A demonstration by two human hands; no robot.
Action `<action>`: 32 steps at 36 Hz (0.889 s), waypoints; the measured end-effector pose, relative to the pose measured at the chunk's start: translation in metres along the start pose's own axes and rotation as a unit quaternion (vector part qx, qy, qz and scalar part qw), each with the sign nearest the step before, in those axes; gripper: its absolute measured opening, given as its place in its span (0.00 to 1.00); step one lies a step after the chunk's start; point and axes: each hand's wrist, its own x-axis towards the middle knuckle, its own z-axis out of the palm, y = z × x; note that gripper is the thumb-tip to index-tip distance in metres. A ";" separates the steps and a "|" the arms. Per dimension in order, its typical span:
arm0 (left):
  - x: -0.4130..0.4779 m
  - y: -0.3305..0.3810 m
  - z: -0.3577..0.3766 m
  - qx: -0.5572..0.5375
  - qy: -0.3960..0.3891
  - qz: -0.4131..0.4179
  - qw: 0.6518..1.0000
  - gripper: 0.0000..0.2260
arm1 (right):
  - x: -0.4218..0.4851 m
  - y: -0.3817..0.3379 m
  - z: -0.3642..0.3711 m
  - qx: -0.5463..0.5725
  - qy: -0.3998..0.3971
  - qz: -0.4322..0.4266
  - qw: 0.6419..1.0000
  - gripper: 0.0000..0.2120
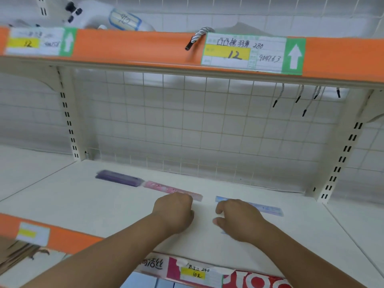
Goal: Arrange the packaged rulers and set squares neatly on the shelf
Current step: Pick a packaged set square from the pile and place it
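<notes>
Left grip point(173, 210) curled on flat pink ruler point(166, 188), right grip point(239, 219) on blue ruler point(268, 208)

Retail shop aisle. Cream metal shelf point(270, 235) with slotted uprights point(68, 119), wire-grid back panel point(187, 125), orange price rail point(135, 46) carrying handwritten price tags point(243, 51) with green arrows.
</notes>
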 end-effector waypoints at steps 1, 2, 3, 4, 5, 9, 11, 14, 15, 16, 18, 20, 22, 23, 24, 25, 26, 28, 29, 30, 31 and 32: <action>-0.002 -0.006 -0.001 0.000 0.001 -0.006 1.000 0.11 | 0.002 -0.007 -0.001 -0.001 -0.002 -0.006 1.000 0.17; -0.005 -0.012 -0.002 0.000 0.002 -0.012 1.000 0.11 | 0.004 -0.014 -0.001 -0.003 -0.004 -0.013 1.000 0.17; -0.008 -0.019 -0.003 -0.001 0.003 -0.018 1.000 0.11 | 0.006 -0.022 -0.002 -0.004 -0.005 -0.019 1.000 0.17; -0.011 -0.026 -0.003 -0.003 0.004 -0.024 1.000 0.11 | 0.008 -0.031 -0.002 -0.004 -0.007 -0.025 1.000 0.17; -0.015 -0.035 -0.004 -0.004 0.006 -0.030 1.000 0.11 | 0.010 -0.040 -0.002 -0.002 -0.009 -0.031 0.999 0.17; -0.033 -0.074 -0.009 -0.001 0.010 -0.052 0.999 0.12 | 0.020 -0.085 -0.003 -0.005 -0.011 -0.054 0.998 0.17; -0.044 -0.098 -0.014 -0.002 0.008 -0.067 0.998 0.12 | 0.026 -0.112 -0.003 -0.008 -0.010 -0.068 0.998 0.17; -0.061 -0.140 -0.022 -0.003 0.012 -0.086 0.996 0.12 | 0.036 -0.158 -0.001 -0.009 -0.007 -0.088 0.996 0.17; -0.068 -0.154 -0.025 -0.002 0.014 -0.093 0.996 0.12 | 0.039 -0.174 0.000 -0.008 -0.007 -0.096 0.995 0.17; -0.074 -0.170 -0.027 0.000 0.014 -0.099 0.995 0.12 | 0.042 -0.191 0.001 -0.006 -0.007 -0.103 0.995 0.16; -0.087 -0.201 -0.032 0.004 0.012 -0.112 0.994 0.12 | 0.047 -0.225 0.004 -0.001 -0.005 -0.115 0.993 0.16; -0.101 -0.234 -0.035 0.010 0.013 -0.124 0.992 0.13 | 0.053 -0.261 0.008 0.002 0.000 -0.128 0.992 0.16; -0.116 -0.267 -0.038 0.016 0.018 -0.134 0.991 0.13 | 0.058 -0.296 0.012 0.007 0.008 -0.143 0.990 0.16; -0.124 -0.283 -0.039 0.019 0.019 -0.138 0.990 0.13 | 0.060 -0.313 0.014 0.010 0.010 -0.151 0.988 0.16; -0.131 -0.299 -0.040 0.021 0.020 -0.143 0.989 0.13 | 0.063 -0.329 0.016 0.011 0.011 -0.157 0.987 0.16; -0.139 -0.314 -0.041 0.023 0.021 -0.149 0.988 0.13 | 0.065 -0.346 0.017 0.011 0.009 -0.163 0.987 0.16; -0.147 -0.329 -0.042 0.023 0.022 -0.157 0.987 0.13 | 0.068 -0.362 0.019 0.009 0.008 -0.168 0.986 0.16; -0.160 -0.357 -0.044 0.015 0.027 -0.174 0.984 0.12 | 0.074 -0.393 0.022 0.005 0.003 -0.178 0.984 0.16; -0.167 -0.371 -0.045 0.013 0.029 -0.181 0.983 0.12 | 0.076 -0.407 0.023 0.004 -0.002 -0.183 0.983 0.15; -0.173 -0.384 -0.045 0.012 0.032 -0.188 0.982 0.12 | 0.078 -0.421 0.024 0.005 -0.006 -0.190 0.982 0.15; -0.179 -0.397 -0.046 0.013 0.035 -0.195 0.980 0.12 | 0.081 -0.435 0.025 0.006 -0.008 -0.198 0.980 0.15; -0.184 -0.410 -0.046 0.014 0.037 -0.200 0.979 0.12 | 0.084 -0.448 0.026 0.007 -0.009 -0.206 0.978 0.15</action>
